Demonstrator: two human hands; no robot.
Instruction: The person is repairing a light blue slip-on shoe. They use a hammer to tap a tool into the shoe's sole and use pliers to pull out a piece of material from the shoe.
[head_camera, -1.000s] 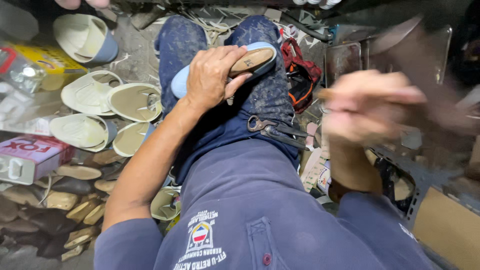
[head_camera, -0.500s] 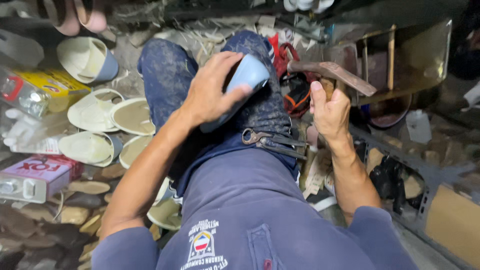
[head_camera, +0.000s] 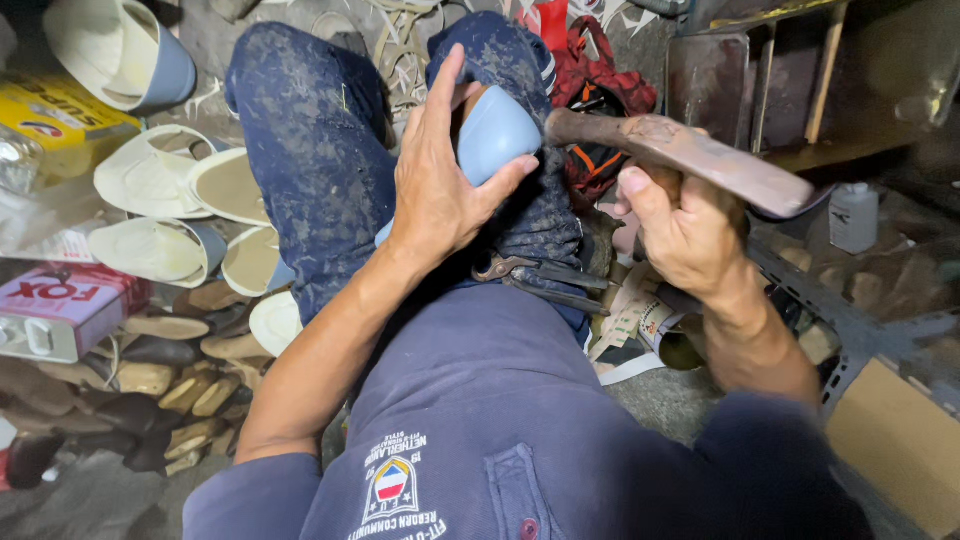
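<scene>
A person sits with knees drawn up, and the dark blue shirt (head_camera: 520, 420) fills the lower middle of the frame, with the stained blue trousers (head_camera: 320, 150) rising toward the upper centre. Along the left edge lie pale shoe uppers (head_camera: 160, 215) in a loose pile, with tan soles (head_camera: 150, 380) scattered below them at lower left. A yellow box (head_camera: 60, 120) sits at upper left and a red and white box (head_camera: 60, 310) at middle left. A red bag (head_camera: 590, 90) shows at upper centre behind the knee.

The left hand (head_camera: 440, 190), at centre, is wrapped around a light blue shoe (head_camera: 495, 135) and presses it against the right knee, thumb across the rounded blue end, fingers up behind it. The right hand (head_camera: 685, 235), right of centre, is clenched on a rusty hammer (head_camera: 690, 155); its worn handle runs toward the upper right, and the head end points left, just beside the shoe's blue end. Whether it touches the shoe cannot be told.

A pair of pliers (head_camera: 540, 275) lies on the lap, just below the left hand, at the centre of the frame
</scene>
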